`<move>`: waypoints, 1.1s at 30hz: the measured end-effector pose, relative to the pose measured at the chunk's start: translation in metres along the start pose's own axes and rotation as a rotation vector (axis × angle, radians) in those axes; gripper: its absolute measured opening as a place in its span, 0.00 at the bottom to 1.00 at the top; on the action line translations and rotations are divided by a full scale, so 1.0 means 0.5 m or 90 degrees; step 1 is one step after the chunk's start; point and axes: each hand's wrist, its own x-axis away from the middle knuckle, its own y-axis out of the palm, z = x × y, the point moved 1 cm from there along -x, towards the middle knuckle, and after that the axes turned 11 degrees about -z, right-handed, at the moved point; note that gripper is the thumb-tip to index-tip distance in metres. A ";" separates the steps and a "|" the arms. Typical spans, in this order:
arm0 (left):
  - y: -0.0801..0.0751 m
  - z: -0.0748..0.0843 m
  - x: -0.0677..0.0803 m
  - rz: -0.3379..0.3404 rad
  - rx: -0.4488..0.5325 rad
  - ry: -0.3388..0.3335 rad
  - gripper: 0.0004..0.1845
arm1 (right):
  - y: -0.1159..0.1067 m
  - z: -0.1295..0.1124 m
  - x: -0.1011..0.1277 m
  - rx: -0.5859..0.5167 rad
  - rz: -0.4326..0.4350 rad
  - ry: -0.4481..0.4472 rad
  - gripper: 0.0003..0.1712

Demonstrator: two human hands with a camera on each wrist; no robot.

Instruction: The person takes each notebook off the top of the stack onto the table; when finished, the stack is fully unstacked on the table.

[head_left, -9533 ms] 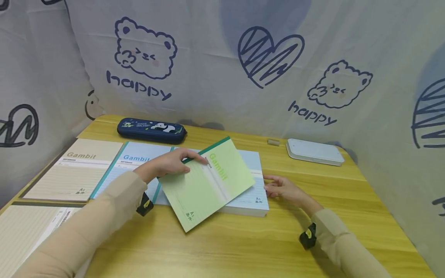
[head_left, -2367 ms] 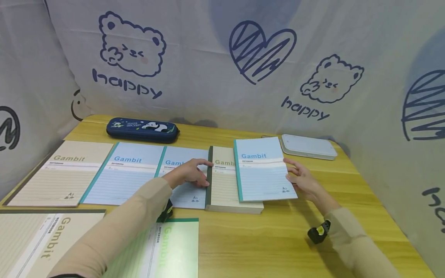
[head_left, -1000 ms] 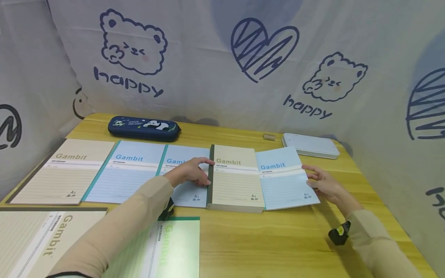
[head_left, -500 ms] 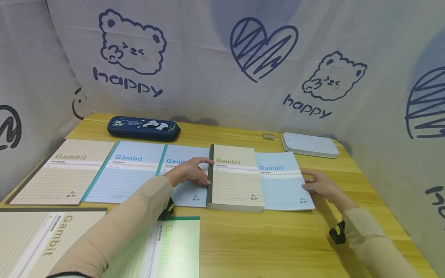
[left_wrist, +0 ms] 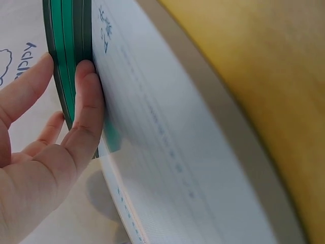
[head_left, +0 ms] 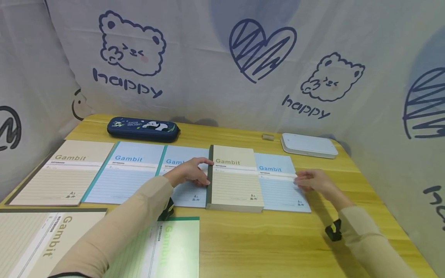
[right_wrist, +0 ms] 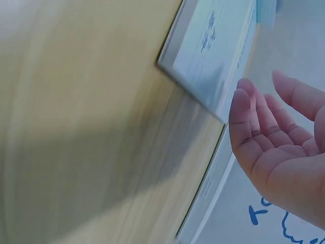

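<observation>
At the desk's (head_left: 243, 247) near left corner lie a beige notebook (head_left: 38, 239) and a green notebook (head_left: 170, 247), flat and side by side. Behind them a row runs along the middle of the desk: a beige one (head_left: 62, 173) at the left edge, a large blue one (head_left: 121, 177), a smaller blue one (head_left: 184, 185), a thick beige stack (head_left: 234, 179), and a blue notebook (head_left: 279, 185) at the right end.

The left hand (head_left: 189, 172) rests on the smaller blue one, fingers loosely curved, thumb and fingertips against the stack's dark spine; the left wrist view shows them pressing that spine. The right hand (head_left: 313, 181) touches the blue notebook's right edge with relaxed, open fingers, gripping nothing.

By my judgement the spreading is well on: six notebooks lie singly, and the stack is what is left.

At the far edge sit a panda pencil case (head_left: 143, 129), zipped, its contents hidden, a closed white box (head_left: 308, 145), and a small cork-like piece (head_left: 267, 137) just beside it.
</observation>
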 end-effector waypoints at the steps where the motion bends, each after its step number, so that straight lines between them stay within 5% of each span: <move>1: 0.000 0.000 0.000 0.000 -0.002 0.001 0.37 | 0.003 -0.003 -0.003 0.001 0.006 0.005 0.25; 13: 0.001 -0.007 -0.002 0.001 -0.001 0.009 0.37 | 0.043 -0.044 -0.039 0.001 0.017 0.063 0.23; 33: 0.001 -0.003 -0.003 0.011 -0.002 -0.009 0.37 | 0.114 -0.083 -0.088 -0.071 -0.067 -0.038 0.22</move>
